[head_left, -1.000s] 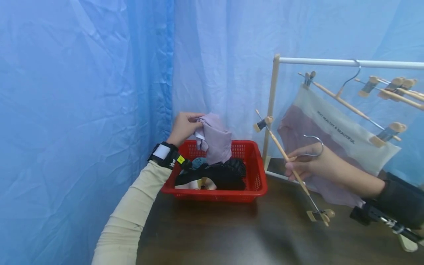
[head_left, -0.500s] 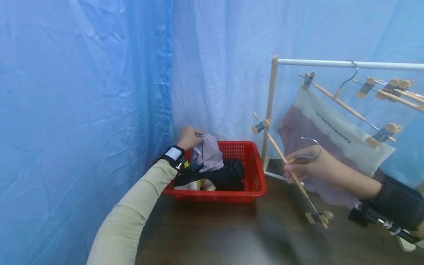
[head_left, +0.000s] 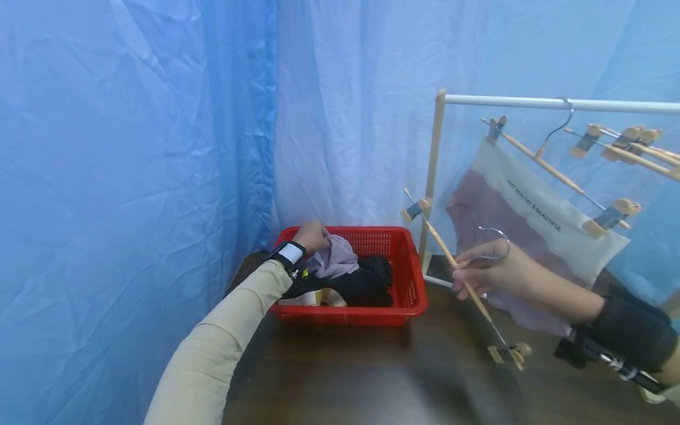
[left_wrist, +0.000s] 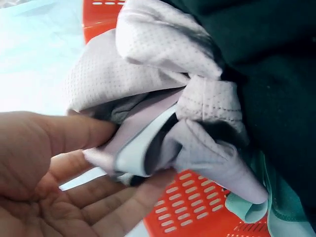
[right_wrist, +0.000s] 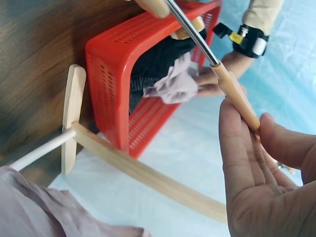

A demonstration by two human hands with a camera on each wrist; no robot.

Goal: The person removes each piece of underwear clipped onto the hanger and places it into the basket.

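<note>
My left hand reaches into the red basket at its back left. Its thumb lies on the edge of a bunched lilac garment, with the fingers beneath; the left wrist view shows pale trim and dotted fabric on this garment. The garment rests over dark clothes in the basket. Right of the basket, my right hand pinches a wooden clip hanger near its middle. The hanger slants above the table, its hook upward and both clips without cloth.
A rack with a white rail stands at the right. On it hangs a lilac and white garment with printed lettering, clipped to another hanger. More clip hangers crowd farther right. Blue curtains enclose the left and back.
My left hand has come down into the basket with the lilac garment, which hung above it before. The right hand and its hanger have shifted only slightly down and left.
</note>
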